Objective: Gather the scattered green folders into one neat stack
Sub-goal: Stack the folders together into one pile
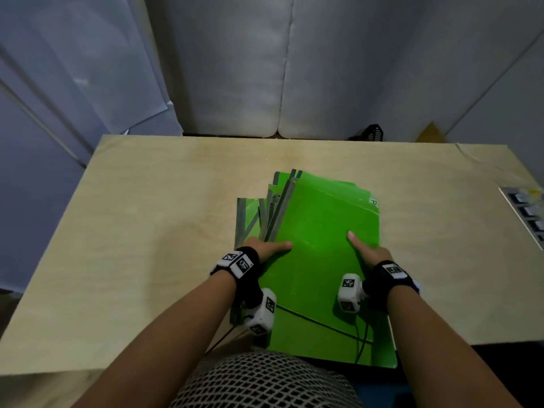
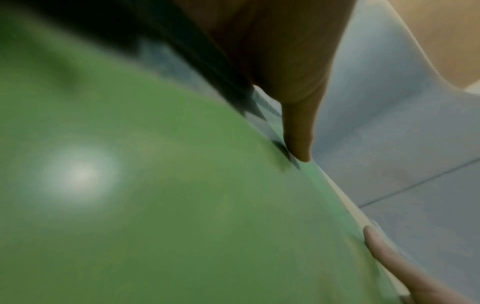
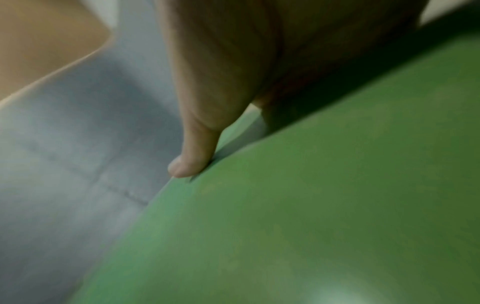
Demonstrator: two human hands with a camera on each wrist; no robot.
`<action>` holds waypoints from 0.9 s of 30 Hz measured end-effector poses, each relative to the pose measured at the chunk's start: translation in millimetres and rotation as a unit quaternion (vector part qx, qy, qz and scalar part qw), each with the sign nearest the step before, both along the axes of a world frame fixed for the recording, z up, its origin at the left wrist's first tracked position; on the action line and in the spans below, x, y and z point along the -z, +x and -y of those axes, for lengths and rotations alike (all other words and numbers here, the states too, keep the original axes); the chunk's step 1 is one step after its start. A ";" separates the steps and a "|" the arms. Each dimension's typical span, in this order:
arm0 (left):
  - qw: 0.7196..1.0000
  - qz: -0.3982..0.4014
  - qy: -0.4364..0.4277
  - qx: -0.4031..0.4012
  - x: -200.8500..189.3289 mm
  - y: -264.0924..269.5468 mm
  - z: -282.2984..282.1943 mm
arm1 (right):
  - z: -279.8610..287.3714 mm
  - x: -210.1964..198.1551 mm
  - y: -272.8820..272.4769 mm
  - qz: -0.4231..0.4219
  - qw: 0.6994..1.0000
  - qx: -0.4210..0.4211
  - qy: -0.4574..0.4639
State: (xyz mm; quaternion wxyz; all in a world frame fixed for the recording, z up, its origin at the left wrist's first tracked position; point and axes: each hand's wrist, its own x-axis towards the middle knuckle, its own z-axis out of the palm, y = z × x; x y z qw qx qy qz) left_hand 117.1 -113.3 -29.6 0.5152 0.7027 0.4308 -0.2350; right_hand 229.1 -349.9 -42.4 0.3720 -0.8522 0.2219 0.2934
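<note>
The shiny green plastic folders (image 1: 321, 231) lie in a messy pile in the middle of the pale wooden surface (image 1: 147, 231), their grey edges fanned out to the left. My left hand (image 1: 266, 248) lies flat on the pile's left side with fingers straight. My right hand (image 1: 368, 250) rests on top, one finger pointing ahead. Neither grip holds anything.

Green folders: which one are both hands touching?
The top folder, fully visible, with the left hand and right hand on it; the others show only fanned-out edges at left.
</note>
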 end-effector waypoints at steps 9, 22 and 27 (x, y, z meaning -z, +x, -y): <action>0.995 0.067 -0.058 -0.034 -10.6 35.4 50.3 | 49.5 -10.1 43.9 0.091 0.994 0.043 -0.033; 0.952 -0.069 0.291 0.069 -0.7 53.2 -2.5 | 64.2 -5.9 89.4 -0.048 0.992 -0.081 -0.087; 0.975 -0.109 0.174 0.089 -4.2 45.7 3.7 | 61.3 -2.8 97.5 -0.044 0.993 -0.065 -0.089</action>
